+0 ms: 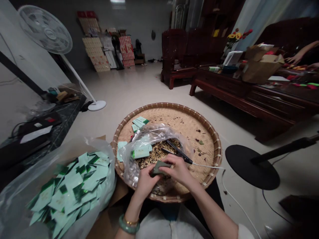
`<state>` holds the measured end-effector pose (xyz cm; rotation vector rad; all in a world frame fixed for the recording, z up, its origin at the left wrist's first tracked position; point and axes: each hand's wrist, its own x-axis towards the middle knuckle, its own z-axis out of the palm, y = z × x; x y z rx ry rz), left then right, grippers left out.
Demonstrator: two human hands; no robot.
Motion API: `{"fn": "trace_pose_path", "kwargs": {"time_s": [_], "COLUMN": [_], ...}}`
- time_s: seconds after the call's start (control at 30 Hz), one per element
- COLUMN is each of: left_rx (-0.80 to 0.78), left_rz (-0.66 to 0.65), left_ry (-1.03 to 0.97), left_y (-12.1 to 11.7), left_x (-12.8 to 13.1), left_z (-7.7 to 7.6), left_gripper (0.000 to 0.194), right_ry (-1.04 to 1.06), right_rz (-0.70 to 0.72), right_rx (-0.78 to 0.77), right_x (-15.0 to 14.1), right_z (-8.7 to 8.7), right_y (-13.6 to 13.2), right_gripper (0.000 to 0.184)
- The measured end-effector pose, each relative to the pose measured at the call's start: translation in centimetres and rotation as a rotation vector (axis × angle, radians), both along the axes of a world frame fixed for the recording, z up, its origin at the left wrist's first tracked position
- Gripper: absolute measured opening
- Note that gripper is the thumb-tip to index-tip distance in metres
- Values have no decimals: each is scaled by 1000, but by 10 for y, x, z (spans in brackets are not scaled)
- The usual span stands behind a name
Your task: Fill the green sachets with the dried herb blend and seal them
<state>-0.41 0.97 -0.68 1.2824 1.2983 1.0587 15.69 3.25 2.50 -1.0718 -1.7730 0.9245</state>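
Between both hands is a small green packet (159, 167), held over an open clear plastic bag (129, 166). My left hand (146, 181) pinches its left side, and my right hand (178, 168) grips its right side. Dried dark-and-pale pieces (159, 151) fill the bag, which lies in a round woven bamboo tray (218, 146). A black corded tool with two long arms (179, 152), like a hair straightener, rests on the pieces just beyond my right hand. Pale green packets (142, 152) lie at the bag's left edge, and more packets (139, 122) are on the tray behind.
At left, a large plastic bag (10, 199) holds many green packets (72, 186). A white cord (234, 196) runs off the tray to the right, near a black round stand base (251, 167). A white fan (97, 105) stands behind left. Another person's hand (295, 59) is over the wooden table (249, 93).
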Motion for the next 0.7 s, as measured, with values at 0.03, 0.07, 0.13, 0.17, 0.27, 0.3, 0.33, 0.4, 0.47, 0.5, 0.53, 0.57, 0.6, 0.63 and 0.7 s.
{"fn": "trace_pose_path", "kwargs": {"time_s": [0.03, 0.07, 0.13, 0.17, 0.27, 0.3, 0.33, 0.4, 0.47, 0.5, 0.53, 0.57, 0.6, 0.63, 0.7], "left_rx": [20, 45, 106, 137, 197, 208, 219, 239, 255, 259, 261, 259, 257, 256, 255], "left_rz": [0, 3, 5, -1, -6, 0, 7, 18, 28, 35, 40, 43, 48, 53, 60], "left_ry": [14, 16, 16, 23, 78, 100, 119, 151, 177, 186, 193, 198, 201, 202, 208], "left_y": [0, 1, 0, 0, -2, -3, -4, -5, -6, -6, -6, -7, -7, -7, -7], "left_x": [0, 0, -1, -2, -6, -7, -8, -10, -10, -10, -10, -10, -10, -10, -9], "left_z": [1, 1, 4, 5, 7, 7, 7, 6, 4, 4, 4, 4, 5, 6, 7], "left_gripper": [19, 17, 18, 19, 20, 21, 23, 26, 28, 28, 29, 29, 29, 28, 27], "right_ry": [-4, -6, -11, -25, -115, -154, -191, -249, -294, -310, -323, -335, -345, -355, -376], "right_rz": [57, 89, 87, 68, 16, 11, 5, -13, -37, -48, -57, -63, -68, -71, -68], "right_rx": [75, 155, 293, 349, 468, 495, 516, 546, 564, 573, 584, 595, 608, 620, 632], "right_x": [0, 1, 5, 7, 13, 14, 14, 14, 13, 12, 11, 11, 11, 10, 9], "right_z": [7, 14, 27, 32, 40, 41, 41, 41, 41, 40, 40, 40, 40, 40, 39], "right_y": [-4, -9, -17, -20, -28, -30, -31, -33, -35, -36, -36, -37, -37, -37, -38], "right_gripper": [15, 22, 22, 17, 10, 11, 12, 15, 16, 16, 14, 13, 11, 10, 9]}}
